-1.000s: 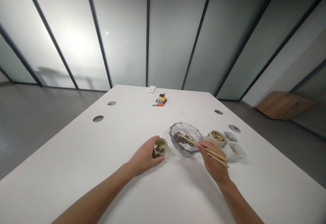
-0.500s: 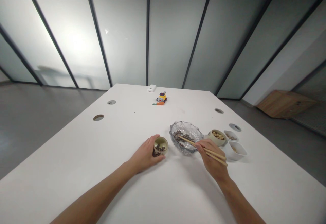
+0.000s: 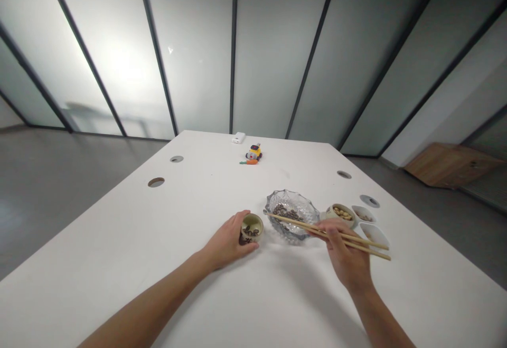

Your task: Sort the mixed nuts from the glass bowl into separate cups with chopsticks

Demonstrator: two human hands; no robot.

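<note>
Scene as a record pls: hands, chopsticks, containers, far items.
left hand: around small cup
small cup contents: dark beans
right hand: holding chopsticks
chopstick tips: at left rim of glass bowl, cup side; grip on anything: cannot tell
glass bowl contents: more dark beans
right of bowl: patterned cup with pale nuts, two white dishes
far items: yellow toy vehicle, carrot-shaped item, white box-shaped item

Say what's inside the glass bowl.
Dark beans lie in the glass bowl. The chopsticks, in the right hand, cross its near side; whatever lies directly behind them is hidden.
</note>
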